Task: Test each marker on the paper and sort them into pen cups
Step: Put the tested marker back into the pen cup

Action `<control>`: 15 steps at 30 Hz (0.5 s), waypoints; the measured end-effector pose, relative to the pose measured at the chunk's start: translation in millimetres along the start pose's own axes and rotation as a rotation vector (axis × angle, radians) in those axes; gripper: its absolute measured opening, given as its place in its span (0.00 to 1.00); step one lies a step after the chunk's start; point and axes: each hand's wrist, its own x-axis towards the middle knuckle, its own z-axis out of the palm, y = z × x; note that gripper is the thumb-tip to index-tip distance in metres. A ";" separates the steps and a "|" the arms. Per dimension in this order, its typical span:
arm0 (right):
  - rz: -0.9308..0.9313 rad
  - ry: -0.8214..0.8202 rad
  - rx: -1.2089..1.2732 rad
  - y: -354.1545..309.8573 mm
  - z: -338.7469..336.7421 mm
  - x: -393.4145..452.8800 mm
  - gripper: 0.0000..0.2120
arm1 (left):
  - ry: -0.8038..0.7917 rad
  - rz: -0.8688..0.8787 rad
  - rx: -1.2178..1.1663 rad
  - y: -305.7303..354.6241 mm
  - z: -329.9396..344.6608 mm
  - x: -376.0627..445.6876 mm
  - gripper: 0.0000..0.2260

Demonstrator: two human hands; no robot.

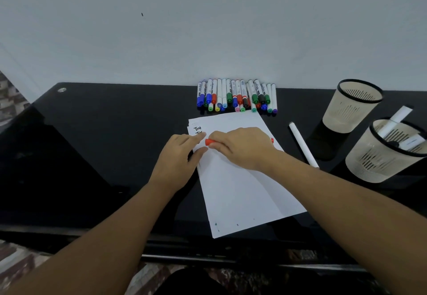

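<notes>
My right hand (pixel 240 148) grips a red marker (pixel 209 142) that lies sideways over the white paper (pixel 238 190), its red cap pointing left and its red end showing past my wrist. My left hand (pixel 182 156) rests on the paper's left edge, forefinger and thumb spread just beside the cap; contact with the cap is unclear. Black writing sits at the paper's top left. Several capped markers (pixel 235 96) lie in a row against the wall. Two beige pen cups stand at the right: the far cup (pixel 351 107) looks empty, the near cup (pixel 383 153) holds markers.
A white marker (pixel 302 144) lies loose on the black glass table (pixel 92 156) between the paper and the cups. The paper overhangs the table's front edge slightly. A pale wall runs directly behind the marker row.
</notes>
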 end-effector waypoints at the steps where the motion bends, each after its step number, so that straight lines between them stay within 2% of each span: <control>1: 0.006 -0.018 -0.003 -1.1 0.3 0.5 0.23 | 0.007 0.018 0.003 -1.0 0.6 -0.6 0.18; 5: 0.020 -0.073 0.004 -3.6 -1.7 0.6 0.22 | 0.021 0.068 0.013 -2.5 1.8 -1.0 0.14; 10: -0.005 -0.053 0.033 -5.2 -3.3 2.2 0.22 | -0.005 0.091 0.014 -2.6 0.3 -1.9 0.14; 12: 0.009 -0.022 0.075 -5.2 -2.4 -0.2 0.20 | -0.023 0.029 -0.001 -0.3 -1.1 -1.6 0.13; 15: 0.077 0.007 0.354 -3.2 -5.8 -7.9 0.12 | -0.008 -0.218 -0.006 -3.5 -5.0 0.7 0.12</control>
